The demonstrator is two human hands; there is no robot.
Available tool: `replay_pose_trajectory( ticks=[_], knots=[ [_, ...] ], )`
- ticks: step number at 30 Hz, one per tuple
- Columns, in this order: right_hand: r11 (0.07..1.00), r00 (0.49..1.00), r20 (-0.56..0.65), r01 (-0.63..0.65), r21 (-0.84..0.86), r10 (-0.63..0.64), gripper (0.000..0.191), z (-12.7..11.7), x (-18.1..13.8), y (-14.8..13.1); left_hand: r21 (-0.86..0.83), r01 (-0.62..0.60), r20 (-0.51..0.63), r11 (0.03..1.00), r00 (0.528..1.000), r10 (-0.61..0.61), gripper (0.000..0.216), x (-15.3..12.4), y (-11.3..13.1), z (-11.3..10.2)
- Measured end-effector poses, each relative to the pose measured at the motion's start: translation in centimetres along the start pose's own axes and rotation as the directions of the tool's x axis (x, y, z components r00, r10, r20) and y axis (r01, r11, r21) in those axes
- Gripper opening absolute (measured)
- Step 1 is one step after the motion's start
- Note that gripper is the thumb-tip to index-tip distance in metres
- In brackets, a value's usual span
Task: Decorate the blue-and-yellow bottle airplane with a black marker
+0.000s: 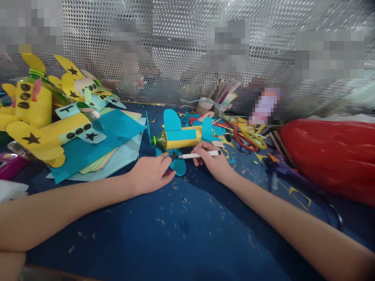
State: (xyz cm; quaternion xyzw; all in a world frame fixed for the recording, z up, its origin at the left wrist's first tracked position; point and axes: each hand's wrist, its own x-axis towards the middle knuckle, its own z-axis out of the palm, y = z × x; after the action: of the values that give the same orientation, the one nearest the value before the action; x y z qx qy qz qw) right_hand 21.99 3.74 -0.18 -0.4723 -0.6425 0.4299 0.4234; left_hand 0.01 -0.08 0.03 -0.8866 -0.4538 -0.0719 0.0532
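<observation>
A toy plane made from a plastic bottle (pixel 183 136) lies on its side in the middle, wrapped in yellow and blue paper with blue paper fins. My right hand (pixel 211 159) is closed round a white marker (pixel 200 155), its tip touching a black star (pixel 174 155) on the plane's near blue paper wing (pixel 178 168). My left hand (pixel 154 171) lies at that wing's left side, fingers stretched onto its edge and thumb apart. Something red, partly hidden, shows under the left fingers.
Several yellow bottle planes (pixel 43 134) crowd the left, beside stacked coloured paper (pixel 102 142). Red-handled scissors (pixel 244 140), yellow-handled scissors (pixel 254 139) and paper scraps lie right of the plane. A large red bag (pixel 328 156) fills the right. A perforated metal screen (pixel 175 50) stands behind.
</observation>
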Motion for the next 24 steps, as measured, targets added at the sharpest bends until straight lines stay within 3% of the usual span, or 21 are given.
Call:
replay_pose_trajectory(
  ticks=[24],
  knots=[
    [1.0, 1.0, -0.011, -0.007, -0.019, 0.006, 0.022, 0.01, 0.08, 0.06, -0.017, 0.004, -0.022, 1.0, 1.0, -0.004, 0.039, -0.05, 0.01, -0.05]
  ],
)
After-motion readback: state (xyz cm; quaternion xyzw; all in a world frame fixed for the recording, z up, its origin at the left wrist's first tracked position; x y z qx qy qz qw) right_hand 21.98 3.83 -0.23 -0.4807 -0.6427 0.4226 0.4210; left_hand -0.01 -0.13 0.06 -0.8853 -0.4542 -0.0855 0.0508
